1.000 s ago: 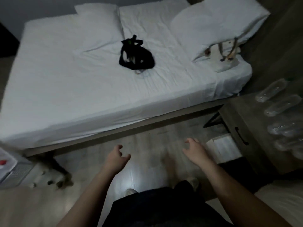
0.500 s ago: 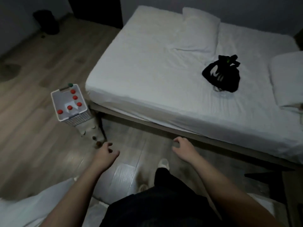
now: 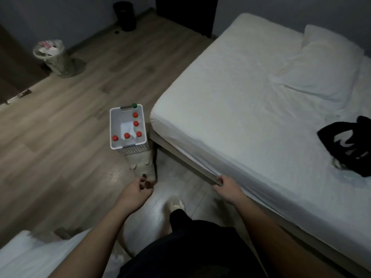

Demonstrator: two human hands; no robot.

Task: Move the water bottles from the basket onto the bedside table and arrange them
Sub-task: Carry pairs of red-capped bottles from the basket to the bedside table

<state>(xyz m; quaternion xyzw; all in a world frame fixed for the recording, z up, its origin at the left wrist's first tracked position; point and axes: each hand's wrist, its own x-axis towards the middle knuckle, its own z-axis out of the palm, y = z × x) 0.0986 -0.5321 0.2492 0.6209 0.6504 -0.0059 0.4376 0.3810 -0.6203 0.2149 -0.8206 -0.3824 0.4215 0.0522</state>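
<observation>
Reading no text, number or brand anywhere. Showing pale marks on the black bag (image 3: pixel 347 149) and pink-white scraps in the waste bin (image 3: pixel 52 57), perhaps printed, but blurring beyond legibility; likewise the water bottles (image 3: pixel 126 135) in the basket (image 3: pixel 133 150).

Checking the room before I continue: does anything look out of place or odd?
One green cap sits among red caps in the basket; a crumpled black item lies on the bed.
</observation>
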